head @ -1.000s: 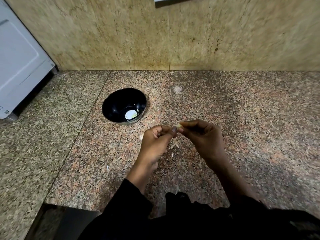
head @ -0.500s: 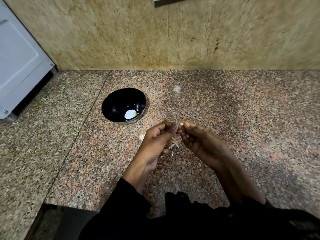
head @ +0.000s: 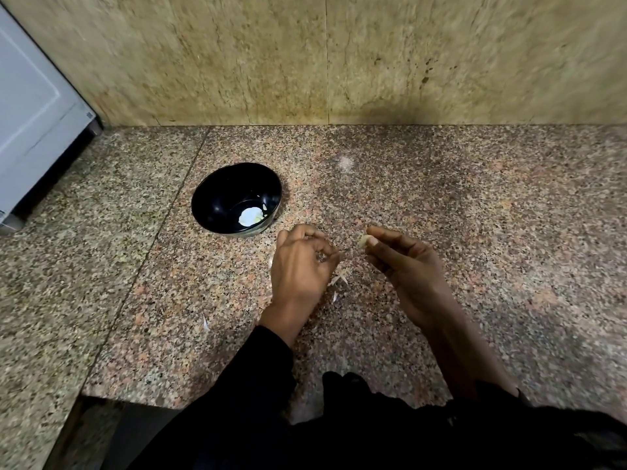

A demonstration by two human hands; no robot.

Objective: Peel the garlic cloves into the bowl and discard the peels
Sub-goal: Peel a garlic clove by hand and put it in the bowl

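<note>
Pinching a pale garlic clove between thumb and fingertips, the right hand hovers right of centre, palm turned inward, its other fingers loosely extended. The left hand sits just left of it, apart from it, fingers curled inward with knuckles up; whether they grip a peel I cannot tell. Thin white peels lie on the granite counter between and below both hands. A black bowl, upper left of the hands, holds something white.

A pale garlic clove is pinched at fingertips; black bowl upright, holding peeled garlic; papery peels lie scattered beside it.
</note>
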